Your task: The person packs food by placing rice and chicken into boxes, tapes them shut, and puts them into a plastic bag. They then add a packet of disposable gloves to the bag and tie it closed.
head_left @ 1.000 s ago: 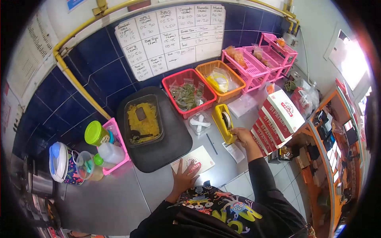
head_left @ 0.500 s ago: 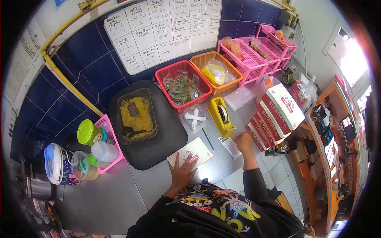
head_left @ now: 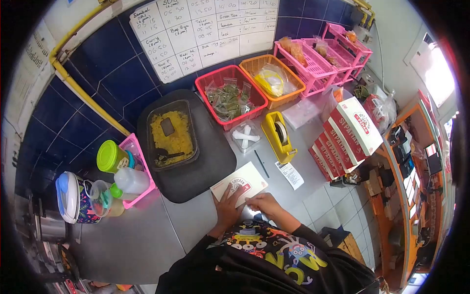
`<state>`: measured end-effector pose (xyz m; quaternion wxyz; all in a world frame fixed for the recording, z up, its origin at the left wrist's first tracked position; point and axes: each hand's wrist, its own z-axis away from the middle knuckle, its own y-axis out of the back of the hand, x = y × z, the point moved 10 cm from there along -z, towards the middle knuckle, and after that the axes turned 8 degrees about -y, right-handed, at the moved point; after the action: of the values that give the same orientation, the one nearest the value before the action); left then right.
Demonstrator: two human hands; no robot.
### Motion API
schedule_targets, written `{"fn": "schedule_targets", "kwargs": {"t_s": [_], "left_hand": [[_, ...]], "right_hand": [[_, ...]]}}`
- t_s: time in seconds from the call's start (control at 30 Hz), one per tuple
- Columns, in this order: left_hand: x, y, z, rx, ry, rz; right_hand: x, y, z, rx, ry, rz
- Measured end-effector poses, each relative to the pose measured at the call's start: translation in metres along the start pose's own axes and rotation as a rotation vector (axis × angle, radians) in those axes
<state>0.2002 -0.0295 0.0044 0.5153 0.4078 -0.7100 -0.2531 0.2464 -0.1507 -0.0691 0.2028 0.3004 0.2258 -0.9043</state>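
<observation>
A white cardboard food box (head_left: 252, 177) with red print lies on the steel counter before me. My left hand (head_left: 228, 208) is on its near left part, the thumb at the edge and the fingers over the lid. At the near right corner, my right hand (head_left: 267, 204) has its fingers pinched together against the box; its fingertips are partly hidden. Just beyond the box lies a dark, thin pen-like stick (head_left: 261, 163). A printed paper slip (head_left: 290, 175) rests to the right, below a yellow tape dispenser (head_left: 279, 138).
Red-and-white boxes (head_left: 338, 147) are stacked at the right. A tub of yellow food (head_left: 171, 139) sits on a black board (head_left: 205, 183). Behind stand a red basket (head_left: 232, 122) of sachets, an orange basket (head_left: 293, 98) and pink racks (head_left: 313, 76). Containers fill a pink tray (head_left: 147, 171) at left.
My right hand has moved left, from beside the paper slip and box stack to the food box's corner. My left hand has shifted toward the box's near edge.
</observation>
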Motion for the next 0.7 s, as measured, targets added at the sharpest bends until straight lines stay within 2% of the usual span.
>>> {"fn": "schedule_targets", "kwargs": {"t_s": [0.03,0.07,0.13,0.17,0.23,0.27,0.33,0.47,0.53,0.57,0.6,0.63,0.67,0.7], "left_hand": [[0.000,0.002,0.001,-0.002,0.002,0.000],[0.004,0.001,0.000,-0.027,-0.042,-0.008],[0.006,0.002,-0.002,-0.047,-0.085,-0.016],[0.006,0.002,-0.002,-0.064,-0.101,0.044],[0.008,0.005,-0.003,-0.082,-0.117,0.105],[0.009,0.006,-0.004,-0.096,-0.121,0.102],[0.010,0.007,-0.005,-0.109,-0.130,0.098],[0.013,0.010,-0.006,-0.147,-0.092,0.151],[0.015,0.013,-0.007,-0.150,-0.102,0.153],[0.013,0.014,-0.006,-0.133,-0.101,0.168],[0.011,0.015,-0.007,-0.114,-0.099,0.183],[0.013,0.015,-0.007,-0.112,-0.107,0.185],[0.014,0.019,-0.008,-0.070,-0.108,0.157],[0.017,0.024,-0.008,-0.030,-0.108,0.130]], "right_hand": [[0.000,0.005,-0.001,0.076,0.014,0.048],[0.000,0.006,0.000,0.075,0.013,0.048],[-0.024,0.002,0.010,0.092,0.134,0.307],[-0.027,0.004,0.010,0.092,0.133,0.309],[-0.045,0.010,0.015,0.256,0.277,0.738],[-0.036,0.016,0.008,0.257,0.277,0.737],[-0.054,0.018,0.022,0.619,0.678,1.092],[-0.049,0.027,0.023,0.704,0.703,1.090],[-0.055,0.034,0.040,0.771,0.913,1.202],[-0.061,0.046,0.055,0.862,1.029,1.237],[-0.077,0.062,0.076,0.986,0.986,1.211],[-0.088,0.086,0.094,1.113,0.981,1.079],[-0.098,0.106,0.122,1.321,1.092,0.862],[-0.093,0.136,0.115,1.440,0.946,0.825]]}}
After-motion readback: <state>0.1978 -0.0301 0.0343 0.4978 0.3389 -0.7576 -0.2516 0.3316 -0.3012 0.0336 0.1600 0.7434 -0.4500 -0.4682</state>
